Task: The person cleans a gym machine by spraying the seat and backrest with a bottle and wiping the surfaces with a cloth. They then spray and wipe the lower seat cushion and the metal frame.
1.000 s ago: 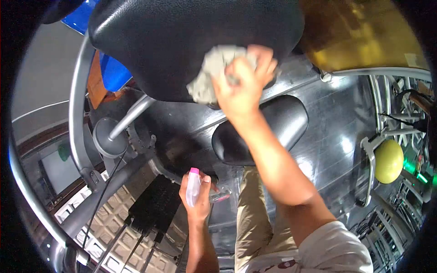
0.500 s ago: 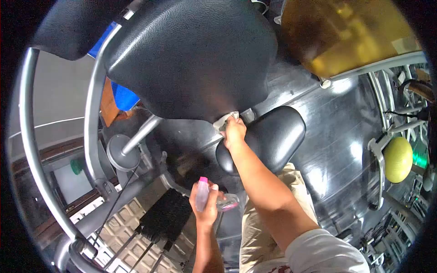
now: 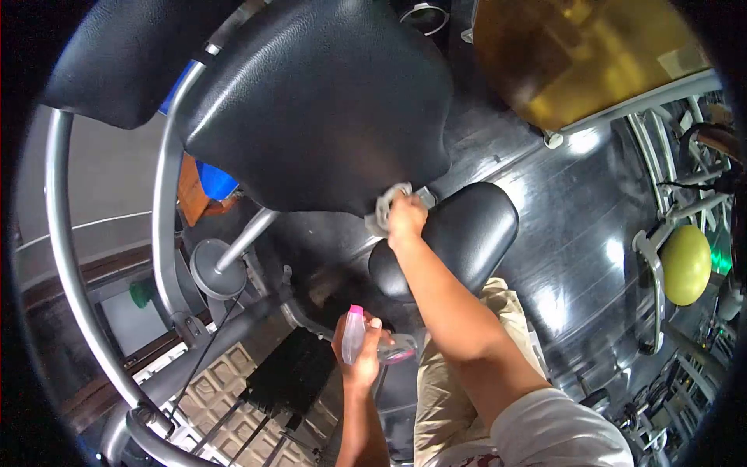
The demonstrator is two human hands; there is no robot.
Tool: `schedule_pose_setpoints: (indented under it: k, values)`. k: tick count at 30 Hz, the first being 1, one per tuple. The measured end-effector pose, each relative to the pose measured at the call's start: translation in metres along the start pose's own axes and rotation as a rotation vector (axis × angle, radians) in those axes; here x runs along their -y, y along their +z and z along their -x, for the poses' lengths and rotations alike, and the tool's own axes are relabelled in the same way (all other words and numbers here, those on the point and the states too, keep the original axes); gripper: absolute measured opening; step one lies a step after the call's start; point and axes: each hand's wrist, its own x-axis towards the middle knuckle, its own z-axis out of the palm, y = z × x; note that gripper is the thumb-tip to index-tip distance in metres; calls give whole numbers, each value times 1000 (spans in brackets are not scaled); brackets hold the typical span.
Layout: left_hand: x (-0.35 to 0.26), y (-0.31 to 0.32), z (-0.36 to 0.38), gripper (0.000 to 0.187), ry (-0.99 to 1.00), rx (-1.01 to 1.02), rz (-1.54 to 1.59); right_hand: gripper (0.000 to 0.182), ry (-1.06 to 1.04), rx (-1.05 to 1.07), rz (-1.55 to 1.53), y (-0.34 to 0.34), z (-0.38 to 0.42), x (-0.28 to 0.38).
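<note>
My right hand (image 3: 407, 215) is closed on a pale cloth (image 3: 383, 208), which sits at the lower edge of a large black padded backrest (image 3: 327, 109). Just below that hand is a smaller black padded seat (image 3: 459, 233), partly covered by my forearm. Lower down, my left hand (image 3: 359, 350) is wrapped round a clear spray bottle (image 3: 398, 349) with a pink-tipped, whitish spray head (image 3: 354, 331). The bottle tilts to the right and a little pink shows near its base.
Curved silver tubes (image 3: 66, 226) of the machine frame run down the left, by a round grey disc (image 3: 218, 268). A yellow translucent panel (image 3: 591, 62) stands at the upper right. A yellow-green ball (image 3: 685, 265) and metal racks are further right. Dark floor (image 3: 552, 202) reflects lights.
My right hand and the cloth have shifted slightly right at the backrest's edge. The left hand with the spray bottle has moved a little right, and the view has shifted slightly.
</note>
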Motion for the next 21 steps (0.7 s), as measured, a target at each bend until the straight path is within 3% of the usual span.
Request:
schedule_pose_setpoints:
  k: [4, 6, 9, 12, 15, 19, 21]
  values:
    - [-3, -6, -7, 20, 1, 13, -5, 18, 120, 96, -119, -5, -13, -6]
    - [2, -7, -14, 20, 8, 6, -20, 20, 50, 82, -125, -2, -7, -1]
    - [5, -12, -12, 19, 3, -9, -27, 6, 51, 316, -282, 2, 10, 13]
    - [5, -9, -13, 15, 11, 3, 5, 12, 74, 371, -271, 12, 24, 39]
    - [-2, -2, -17, 19, 19, 14, 31, 37, -95, 288, -137, 7, 22, 39]
    - [-10, 7, -21, 19, 51, 17, 8, 38, -19, 392, -143, -7, 8, 35]
    - [-12, 10, -20, 21, 57, 7, 30, 39, -77, 310, 5, -14, -4, 30]
